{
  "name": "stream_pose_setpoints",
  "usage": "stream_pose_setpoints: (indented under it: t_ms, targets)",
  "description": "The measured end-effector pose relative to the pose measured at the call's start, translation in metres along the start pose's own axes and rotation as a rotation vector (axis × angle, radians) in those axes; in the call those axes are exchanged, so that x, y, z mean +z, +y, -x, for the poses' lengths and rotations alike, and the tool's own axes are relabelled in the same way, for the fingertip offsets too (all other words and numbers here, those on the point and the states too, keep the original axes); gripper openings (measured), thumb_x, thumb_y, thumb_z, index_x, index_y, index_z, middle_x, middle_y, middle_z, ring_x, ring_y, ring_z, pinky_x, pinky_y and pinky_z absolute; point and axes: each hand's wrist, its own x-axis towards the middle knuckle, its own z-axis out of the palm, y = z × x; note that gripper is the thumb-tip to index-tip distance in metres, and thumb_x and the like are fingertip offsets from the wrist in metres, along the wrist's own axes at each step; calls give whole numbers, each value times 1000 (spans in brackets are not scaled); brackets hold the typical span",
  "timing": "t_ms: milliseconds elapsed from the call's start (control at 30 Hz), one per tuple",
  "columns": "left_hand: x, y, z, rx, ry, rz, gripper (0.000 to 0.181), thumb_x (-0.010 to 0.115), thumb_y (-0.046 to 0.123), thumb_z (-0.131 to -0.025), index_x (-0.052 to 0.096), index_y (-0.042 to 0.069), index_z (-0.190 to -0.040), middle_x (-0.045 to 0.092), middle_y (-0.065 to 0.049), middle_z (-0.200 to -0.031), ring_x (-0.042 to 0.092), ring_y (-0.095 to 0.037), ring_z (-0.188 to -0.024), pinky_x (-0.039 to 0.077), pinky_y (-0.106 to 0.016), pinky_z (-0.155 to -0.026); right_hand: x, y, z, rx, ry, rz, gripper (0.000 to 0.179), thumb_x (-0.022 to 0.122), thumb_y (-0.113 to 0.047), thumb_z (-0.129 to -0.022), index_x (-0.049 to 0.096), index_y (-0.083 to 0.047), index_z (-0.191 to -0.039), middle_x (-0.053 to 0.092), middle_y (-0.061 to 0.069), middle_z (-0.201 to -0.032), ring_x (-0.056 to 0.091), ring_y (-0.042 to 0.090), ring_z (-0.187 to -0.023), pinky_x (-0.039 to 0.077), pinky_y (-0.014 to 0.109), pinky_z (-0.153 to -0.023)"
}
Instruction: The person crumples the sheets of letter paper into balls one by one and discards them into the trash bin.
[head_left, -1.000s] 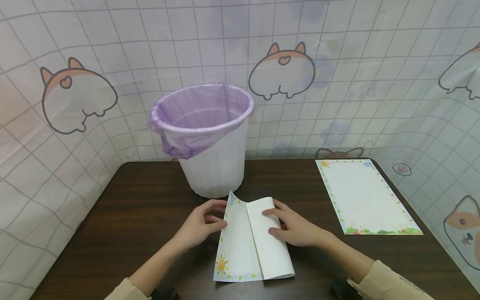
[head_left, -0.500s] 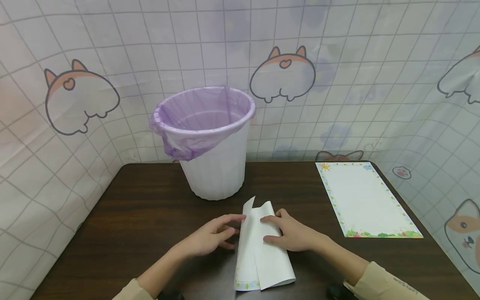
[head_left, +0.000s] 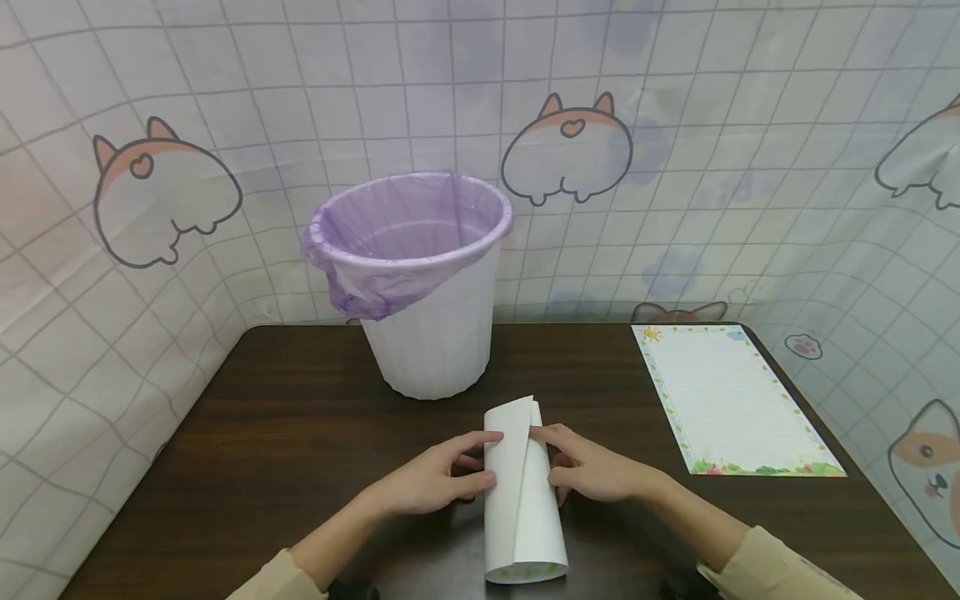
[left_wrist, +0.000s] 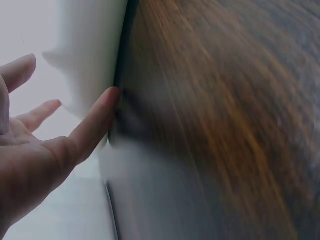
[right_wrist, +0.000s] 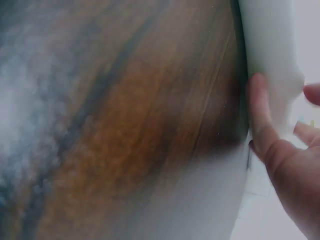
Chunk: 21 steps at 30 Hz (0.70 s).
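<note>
A white sheet of stationery paper (head_left: pixel 521 517) lies folded over into a loose flattened tube on the dark table, and a leafy printed border shows inside its near end. On its left side my left hand (head_left: pixel 427 482) touches it with thumb and fingertips, fingers spread and mostly extended. From the right, my right hand (head_left: pixel 600 468) rests its index fingertip on the overlapping edge, its thumb against the paper's side. Both wrist views show fingertips right at the curved paper wall (left_wrist: pixel 92 45), close to the tabletop.
A white trash bin (head_left: pixel 431 342) with a purple liner stands behind the paper at the table's (head_left: pixel 300 400) back. Another bordered sheet (head_left: pixel 738 400) lies flat at the right. Patterned cloth walls (head_left: pixel 375 100) enclose the table at the back and sides.
The left part of the sheet has been folded over to the right, on top of the right-hand fold, narrowing the paper into a tube. My left hand has moved right with it.
</note>
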Motion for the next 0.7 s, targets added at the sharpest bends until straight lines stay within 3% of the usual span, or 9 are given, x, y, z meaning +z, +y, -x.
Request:
stream_pose_setpoints:
  t_ms: [200,367,533,700]
  targets:
    - [3,0,-2,-43,27,2,68,73,35,-97,41,22,-156,46,-12,-150,59,-30,-122,54,-43,-91,-3,4,2,-54,-60,-110,88,70,-6,-96,12,-3,-161,23,26,-154,62,32,-116,59,37,-85]
    - [5,-3,-7,-52,93,118,81,80,29,-92,34,22,-159,44,-17,-147,63,-28,-115,57,-43,-85,-6,7,3,-110,-92,-236,103,77,2,-90,4,-5,-162,30,31,-149,65,40,-111,57,42,-90]
    - [7,-4,-11,-45,181,254,89,82,27,-91,28,30,-161,47,-19,-141,63,-30,-113,57,-46,-86,-8,6,3,-194,-63,-261,108,81,3,-86,6,-8,-164,21,28,-156,63,39,-116,56,45,-93]
    - [11,-2,-13,-9,170,335,93,81,25,-93,20,31,-163,49,-23,-142,67,-31,-111,56,-47,-91,-7,2,0,-253,-32,-261,109,82,4,-84,11,-13,-164,22,23,-159,62,36,-119,56,47,-93]
